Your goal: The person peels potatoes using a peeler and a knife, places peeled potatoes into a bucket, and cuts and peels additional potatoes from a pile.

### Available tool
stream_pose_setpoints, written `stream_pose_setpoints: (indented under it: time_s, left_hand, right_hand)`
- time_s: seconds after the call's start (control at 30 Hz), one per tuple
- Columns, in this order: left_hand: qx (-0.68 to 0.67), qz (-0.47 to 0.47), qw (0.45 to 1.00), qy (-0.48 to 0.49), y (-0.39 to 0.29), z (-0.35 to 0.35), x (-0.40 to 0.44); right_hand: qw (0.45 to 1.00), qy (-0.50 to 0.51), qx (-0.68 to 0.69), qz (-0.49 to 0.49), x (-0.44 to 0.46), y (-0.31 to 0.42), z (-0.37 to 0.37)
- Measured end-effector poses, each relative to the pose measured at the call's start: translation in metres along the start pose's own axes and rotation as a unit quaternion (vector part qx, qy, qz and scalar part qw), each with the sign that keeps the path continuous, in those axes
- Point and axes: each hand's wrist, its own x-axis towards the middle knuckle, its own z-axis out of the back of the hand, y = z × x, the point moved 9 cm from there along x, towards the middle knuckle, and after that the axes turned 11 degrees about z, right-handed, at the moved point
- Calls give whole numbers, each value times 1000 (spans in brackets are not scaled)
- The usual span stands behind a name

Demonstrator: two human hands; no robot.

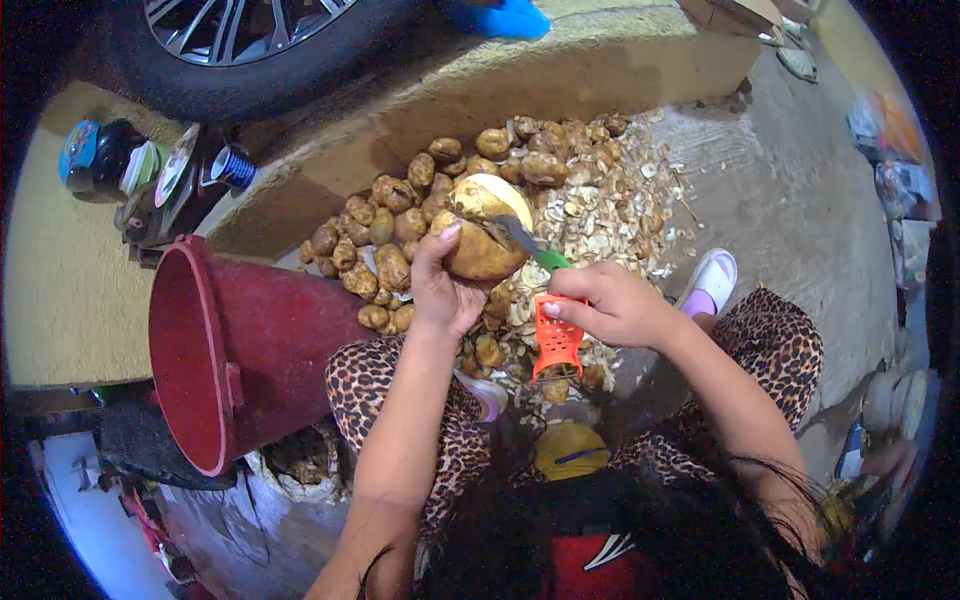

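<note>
My left hand [450, 285] is closed around a large brown tuber [482, 250], its upper part peeled pale. A knife [518, 237] with a green handle touches the tuber, its blade at the boundary of the brown skin. My right hand [610, 303] grips the green handle, with an orange perforated tool [560, 335] also under its thumb. Brown tubers [392, 268] lie in a heap beyond my left hand. Pale peelings [600, 220] cover the floor beyond my right hand.
A red bucket [265, 340] lies tipped at the left. A wheel [250, 50] and a low ledge [480, 80] are at the top. A blue-striped cup [233, 168] sits among items at the upper left. Bags [905, 185] line the right edge.
</note>
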Motion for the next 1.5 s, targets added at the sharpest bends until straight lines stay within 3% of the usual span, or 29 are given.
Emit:
stream_pose_setpoints:
  time_s: [0.27, 1.0, 1.1, 1.5]
  left_hand:
    - [-30, -3, 998, 59, 1, -2, 1]
    - [65, -49, 997, 4, -9, 4, -3]
    - [28, -31, 995, 93, -8, -4, -5]
    - [51, -28, 992, 110, -6, -12, -6]
  right_hand:
    - [997, -16, -76, -10, -1, 9, 8]
    - [992, 7, -125, 8, -5, 13, 14]
    - [991, 35, -127, -25, -9, 9, 12]
    - [991, 29, -132, -6, -20, 7, 10]
